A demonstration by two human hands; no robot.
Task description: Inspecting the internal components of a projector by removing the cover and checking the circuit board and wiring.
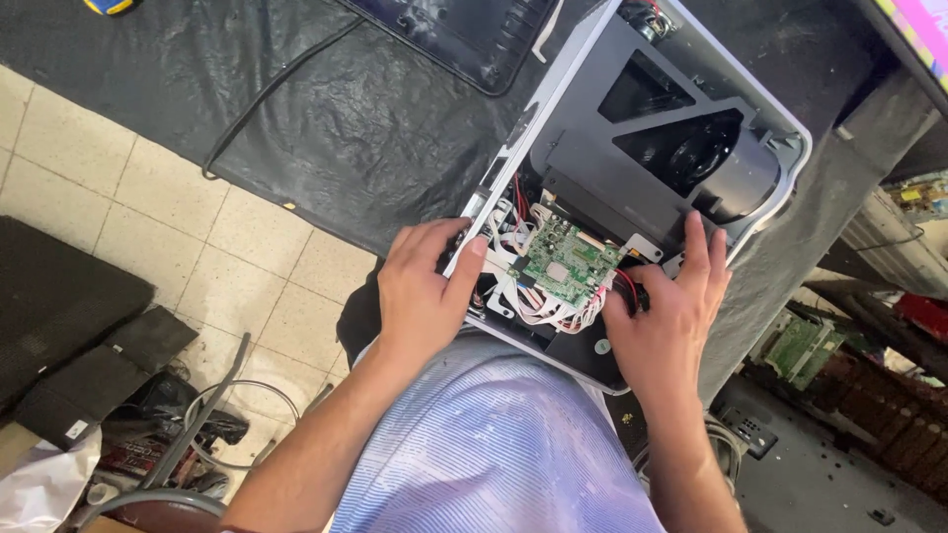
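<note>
An opened projector (780,138) with a white shell lies on a table covered in black plastic sheet. Inside it I see a black housing with a round lens barrel (726,168) and a green circuit board (568,265) ringed by white ribbon cables and red wires. My left hand (425,291) grips the near left edge of the shell, thumb over the rim beside the cables. My right hand (671,316) rests flat on the near right part of the interior, fingers spread toward the lens barrel, thumb by the red wires.
A black cover panel (464,35) lies at the table's far side, and a black cable (267,94) runs over the sheet (326,118). Tiled floor on the left holds dark boxes (69,326) and coiled cables (232,424). Circuit boards and clutter (820,341) sit at the right.
</note>
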